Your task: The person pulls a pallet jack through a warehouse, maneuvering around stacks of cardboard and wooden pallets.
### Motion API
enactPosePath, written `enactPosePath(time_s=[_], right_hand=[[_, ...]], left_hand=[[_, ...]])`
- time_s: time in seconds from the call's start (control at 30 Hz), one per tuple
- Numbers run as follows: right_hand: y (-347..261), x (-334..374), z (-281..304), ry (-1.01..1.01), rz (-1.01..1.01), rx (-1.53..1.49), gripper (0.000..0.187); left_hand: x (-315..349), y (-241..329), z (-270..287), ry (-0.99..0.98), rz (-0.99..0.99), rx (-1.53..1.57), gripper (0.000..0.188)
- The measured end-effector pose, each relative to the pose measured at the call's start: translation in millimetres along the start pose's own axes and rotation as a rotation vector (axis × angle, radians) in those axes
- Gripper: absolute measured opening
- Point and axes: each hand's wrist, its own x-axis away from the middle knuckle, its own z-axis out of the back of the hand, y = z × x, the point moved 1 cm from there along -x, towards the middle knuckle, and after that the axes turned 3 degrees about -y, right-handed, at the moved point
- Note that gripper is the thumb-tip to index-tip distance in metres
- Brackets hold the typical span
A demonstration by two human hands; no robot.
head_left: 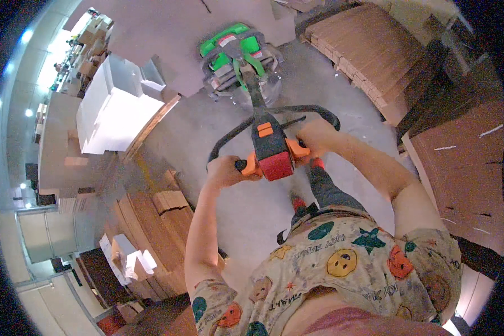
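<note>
Both my hands are on the control handle of an electric pallet truck [232, 50], whose green and black body stands ahead of me. The tiller head [267, 137] is black with orange buttons and a red end cap, and a dark loop bar curves round it. My left hand [228, 171] is wrapped round the left grip beside an orange thumb lever. My right hand [316, 136] closes round the right grip next to the other orange lever. The fingers' undersides are hidden. Past the truck body lies a broad, flat, pale surface.
Flat brown cardboard stacks [369, 50] rise at the far right, with another large stack [459, 168] close on my right. White boxes or sheets [120, 103] sit on a pallet at the left. More cardboard [162, 235] lies near left. Grey floor [235, 210] surrounds my feet.
</note>
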Motion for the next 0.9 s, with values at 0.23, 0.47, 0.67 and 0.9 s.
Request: enactPosePath(time_s=[0.23,0.47,0.67,0.9], right_hand=[[-12,24,-48,-0.054,-0.012,-0.005,0.036],[-63,30,-23,-0.103,-0.024,0.020,0.050],[-100,9,-8,-0.064,-0.028,-0.092,0.042],[-87,4,2,-0.035,-0.123,-0.144,0.099]], left_hand=[[21,9,-37,0.013,0.015,-0.044,0.077],[53,-16,-37,-0.002,0.061,-0.003,0.067],[61,-73,-46,0.062,-0.040,0.062,0.051],[21,-68,-33,-0.031,-0.059,0.107,0.070]])
